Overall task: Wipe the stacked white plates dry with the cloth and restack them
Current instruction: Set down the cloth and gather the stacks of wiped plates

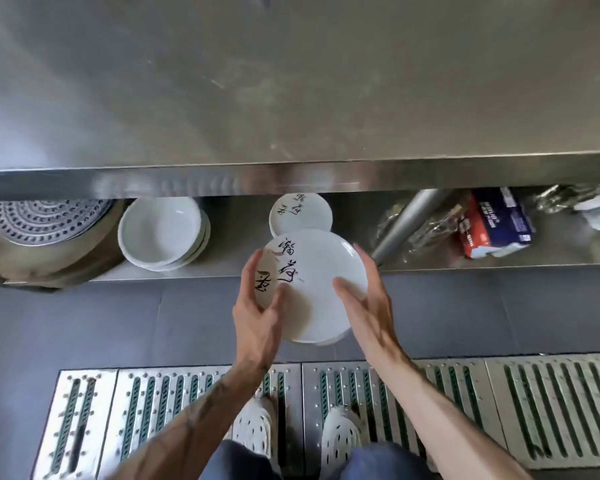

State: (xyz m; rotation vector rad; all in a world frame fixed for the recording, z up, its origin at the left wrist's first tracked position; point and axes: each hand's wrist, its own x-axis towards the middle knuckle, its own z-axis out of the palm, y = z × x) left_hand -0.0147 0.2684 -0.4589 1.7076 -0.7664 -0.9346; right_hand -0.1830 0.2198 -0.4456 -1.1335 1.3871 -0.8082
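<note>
I hold a small stack of white plates (321,271) with black brush lettering between both hands, in front of the lower shelf and above the floor. My left hand (257,306) grips its left rim and my right hand (368,303) its right rim. Behind it, on the lower shelf (236,230), sits another stack of the same lettered plates (300,214). No cloth is in view.
A steel tabletop (291,81) fills the upper view, its front edge overhanging the shelf. On the shelf stand stacked white bowls (161,233), a perforated metal tray (45,220), a table leg (406,223) and a tissue pack (496,223). Metal drain grates (534,410) lie below.
</note>
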